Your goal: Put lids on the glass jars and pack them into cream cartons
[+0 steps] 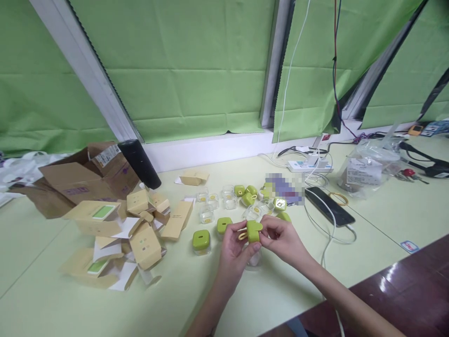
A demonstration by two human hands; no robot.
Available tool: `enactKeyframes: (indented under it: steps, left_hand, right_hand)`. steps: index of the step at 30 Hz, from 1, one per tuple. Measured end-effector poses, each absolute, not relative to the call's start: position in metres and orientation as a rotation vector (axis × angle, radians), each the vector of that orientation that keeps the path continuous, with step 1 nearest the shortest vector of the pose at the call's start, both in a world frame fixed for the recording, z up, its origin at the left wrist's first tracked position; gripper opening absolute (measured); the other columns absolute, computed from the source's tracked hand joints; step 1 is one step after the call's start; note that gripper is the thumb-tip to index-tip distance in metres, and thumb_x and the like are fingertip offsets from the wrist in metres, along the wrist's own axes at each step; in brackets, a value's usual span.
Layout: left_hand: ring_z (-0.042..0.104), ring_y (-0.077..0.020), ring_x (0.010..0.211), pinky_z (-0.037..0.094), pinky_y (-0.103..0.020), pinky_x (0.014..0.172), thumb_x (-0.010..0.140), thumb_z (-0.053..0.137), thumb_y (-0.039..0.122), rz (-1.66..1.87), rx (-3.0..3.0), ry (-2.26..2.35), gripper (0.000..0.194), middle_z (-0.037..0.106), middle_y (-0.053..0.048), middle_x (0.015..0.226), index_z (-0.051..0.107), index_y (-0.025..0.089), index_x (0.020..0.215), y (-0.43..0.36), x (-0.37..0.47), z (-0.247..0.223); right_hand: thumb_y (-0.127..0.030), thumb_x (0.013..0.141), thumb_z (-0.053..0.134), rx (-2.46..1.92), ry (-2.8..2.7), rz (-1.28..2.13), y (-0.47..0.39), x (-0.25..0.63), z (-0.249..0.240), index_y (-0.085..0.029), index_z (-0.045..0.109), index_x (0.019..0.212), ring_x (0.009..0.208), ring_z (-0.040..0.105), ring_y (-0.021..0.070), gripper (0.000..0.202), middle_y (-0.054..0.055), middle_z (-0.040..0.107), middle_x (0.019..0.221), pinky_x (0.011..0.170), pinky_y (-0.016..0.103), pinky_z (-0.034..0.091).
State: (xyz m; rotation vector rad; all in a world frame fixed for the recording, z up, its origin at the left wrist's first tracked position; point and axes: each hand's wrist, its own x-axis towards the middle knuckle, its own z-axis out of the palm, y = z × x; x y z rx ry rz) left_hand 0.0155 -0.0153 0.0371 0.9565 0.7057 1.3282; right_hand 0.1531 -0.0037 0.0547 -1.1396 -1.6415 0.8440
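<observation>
A small green plastic lid (251, 232) with a yellow loop on its side is held up over the table between both hands. My left hand (234, 255) pinches it from the left and below, thumb at its lower edge. The fingers of my right hand (283, 238) are closed on its right side. Just beneath stands a clear cup (254, 262), partly hidden by my hands. Left of them are two green-topped clear containers, the nearer one (201, 241) and one (224, 226) behind it. Several clear cups (206, 215) and loose green lids (248, 199) lie beyond.
Opened tan cartons (145, 245) are piled at the left, before a brown cardboard box (98, 175) and a black cylinder (139, 164). On the right lie a phone (329, 207) with a white cable, a power strip (305, 166) and a plastic bag (368, 168).
</observation>
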Motion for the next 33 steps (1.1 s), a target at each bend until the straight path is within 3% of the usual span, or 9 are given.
enactKeyframes:
  steps: [7, 16, 24, 28, 33]
  left_hand:
    - [0.061, -0.0197, 0.091, 0.046, -0.033, 0.083, 0.064, 0.076, 0.027, 1.313, 0.975, 0.758, 0.039, 0.064, -0.007, 0.101, 0.055, 0.019, 0.096, -0.012, 0.016, 0.032]
    - [0.061, -0.0202, 0.091, 0.046, -0.035, 0.084, 0.064, 0.075, 0.027, 1.316, 0.966, 0.824, 0.039, 0.065, -0.006, 0.096, 0.057, 0.018, 0.097, -0.013, 0.017, 0.039]
    - [0.052, -0.0241, 0.106, 0.040, -0.036, 0.094, 0.068, 0.071, 0.024, 1.420, 1.275, 1.141, 0.036, 0.056, -0.007, 0.110, 0.060, 0.022, 0.103, -0.038, -0.018, 0.025]
    - [0.049, -0.0263, 0.112, 0.037, -0.039, 0.099, 0.073, 0.064, 0.022, 1.081, 1.656, 1.057, 0.034, 0.057, -0.008, 0.113, 0.060, 0.026, 0.107, -0.039, -0.024, 0.024]
    - [0.050, -0.0268, 0.109, 0.039, -0.039, 0.094, 0.074, 0.060, 0.019, 0.805, 1.932, 1.009, 0.038, 0.056, -0.007, 0.113, 0.059, 0.030, 0.110, -0.025, -0.012, 0.020]
  right_hand:
    - [-0.027, 0.068, 0.059, -1.099, -1.463, 1.033, 0.007, 0.147, 0.037, -0.017, 0.052, 0.060, 0.050, 0.030, 0.0072, 0.014, -0.006, 0.033, 0.057, 0.045, 0.020, 0.026]
    - [-0.023, 0.070, 0.058, -1.130, -1.540, 0.800, 0.006, 0.154, 0.040, -0.017, 0.056, 0.067, 0.049, 0.030, 0.0068, 0.007, -0.006, 0.034, 0.058, 0.043, 0.019, 0.027]
    - [-0.016, 0.071, 0.056, -1.363, -1.803, 0.653, -0.020, 0.165, 0.035, -0.019, 0.059, 0.068, 0.054, 0.044, 0.0098, 0.005, -0.004, 0.045, 0.062, 0.049, 0.020, 0.036]
    - [-0.021, 0.079, 0.053, -1.455, -2.031, 0.680, -0.025, 0.171, 0.028, -0.021, 0.063, 0.071, 0.060, 0.055, 0.0127, 0.013, -0.002, 0.058, 0.069, 0.056, 0.023, 0.041]
    - [-0.033, 0.090, 0.044, -1.541, -1.972, 0.540, -0.016, 0.204, 0.036, -0.023, 0.063, 0.084, 0.069, 0.061, 0.0150, 0.023, 0.001, 0.062, 0.080, 0.061, 0.026, 0.046]
